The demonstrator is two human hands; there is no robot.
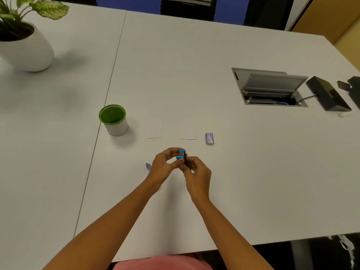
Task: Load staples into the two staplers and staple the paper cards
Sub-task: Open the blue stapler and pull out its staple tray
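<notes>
Both hands are up over the white table [194, 55], a little way in from its near edge and about halfway along it. The left hand [162, 165] and the right hand [197, 173] are close together. Both pinch a small blue stapler [182, 155] with curled fingers, and the thumbs meet at its near end. Two blue bits of the stapler show, with a dark part beside them. I cannot tell if it is opened up or closed. Just left of the left hand, a second blue thing [148, 166] lies on the table, mostly hidden by that hand, so I cannot tell what it is. Farther from the near edge, the left paper card [153, 128] and the right paper card [188, 130] lie flat side by side with a gap between them. A little staple box [209, 138] lies just right of the right paper card. A green and white cup [114, 120] stands left of the cards, near the seam in the table. A white plant pot [27, 49] sits by the far left corner. Toward the right edge there is an open cable hatch [270, 88] set in the table, with a black box [329, 95] next to it.
</notes>
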